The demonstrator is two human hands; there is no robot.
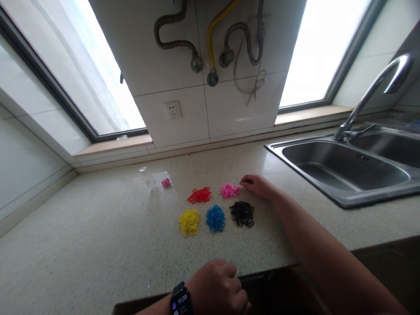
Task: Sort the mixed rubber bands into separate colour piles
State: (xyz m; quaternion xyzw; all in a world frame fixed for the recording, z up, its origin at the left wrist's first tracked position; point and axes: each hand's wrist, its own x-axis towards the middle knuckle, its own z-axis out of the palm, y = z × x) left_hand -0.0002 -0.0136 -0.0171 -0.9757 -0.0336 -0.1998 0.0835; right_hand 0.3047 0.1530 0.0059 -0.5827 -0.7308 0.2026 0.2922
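My right hand (pixel 257 186) reaches to the right edge of a pile of pink rubber bands (pixel 229 190). Its thumb and fingertips are pinched together there; whatever is between them is too small to make out. Piles of red rubber bands (pixel 199 195), yellow bands (pixel 189 222), blue bands (pixel 215 218) and black bands (pixel 242 213) lie close by on the speckled countertop (pixel 98 245). Wearing a smartwatch (pixel 181 299), my left hand (pixel 218 286) is curled into a loose fist at the counter's front edge, apart from the piles, with nothing seen in it.
Back left, a clear plastic cup (pixel 149 180) stands beside a small pink piece (pixel 166 183) on a clear sheet. To the right is a steel double sink (pixel 341 168) with a curved faucet (pixel 374 92). Pipes and a wall socket (pixel 173 110) are on the tiled wall.
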